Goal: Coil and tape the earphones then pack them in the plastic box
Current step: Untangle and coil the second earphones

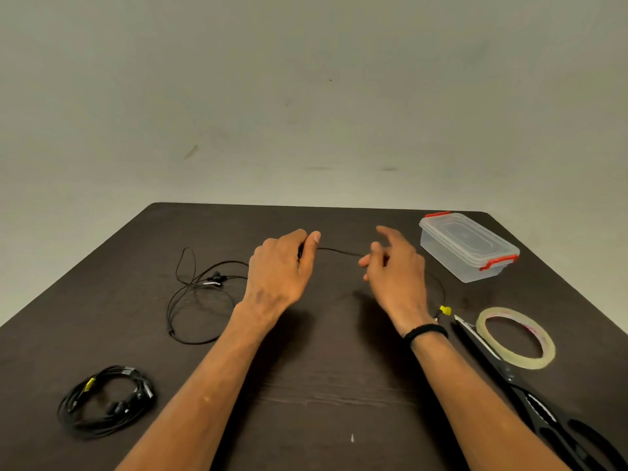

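Note:
A black earphone cable (339,251) stretches between my two hands above the dark table. My left hand (282,266) pinches it between thumb and fingers; the rest of the cable trails left into loose loops with the earbuds (214,278). My right hand (394,266) pinches the cable's other side, and the cable runs on behind it to a yellow-tagged plug (444,311). A clear plastic box (469,246) with red clips stands shut at the back right. A roll of clear tape (515,338) lies at the right.
Black scissors (516,379) lie along the right side, next to the tape roll. A coiled bundle of black earphones (105,402) sits at the front left. The table's far edge (306,205) meets a plain wall.

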